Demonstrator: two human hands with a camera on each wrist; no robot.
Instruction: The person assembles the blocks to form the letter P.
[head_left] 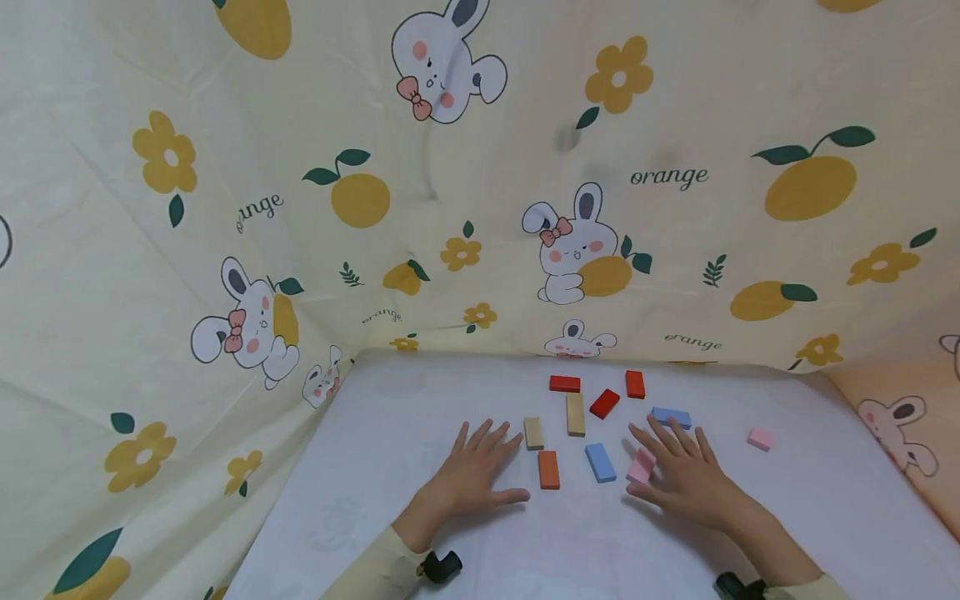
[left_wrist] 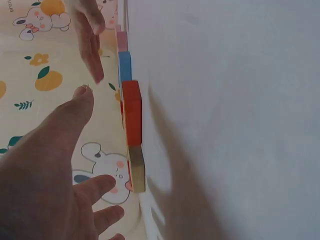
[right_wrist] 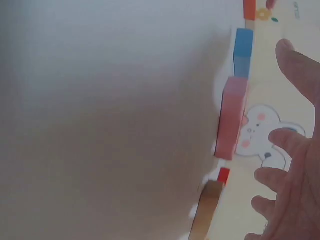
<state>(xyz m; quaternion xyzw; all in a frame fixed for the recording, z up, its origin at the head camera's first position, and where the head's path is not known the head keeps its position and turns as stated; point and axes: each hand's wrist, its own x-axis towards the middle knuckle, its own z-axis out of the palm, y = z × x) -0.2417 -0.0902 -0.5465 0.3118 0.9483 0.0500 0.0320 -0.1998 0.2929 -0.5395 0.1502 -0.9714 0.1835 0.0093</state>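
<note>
My left hand hovers with fingers spread, left of a short tan block and an orange block. Nothing is in its grasp; the left wrist view shows its thumb raised above the orange block. My right hand, also spread and holding nothing, is over a pink block, partly covering it in the head view. From the right wrist, that pink block stands apart from the fingers. One blue block lies between the hands; another blue block lies beyond the right fingertips.
Farther back on the white table are red blocks and a longer tan block. A second pink block lies off to the right. Cloth printed with rabbits and oranges rises behind the table and along its sides.
</note>
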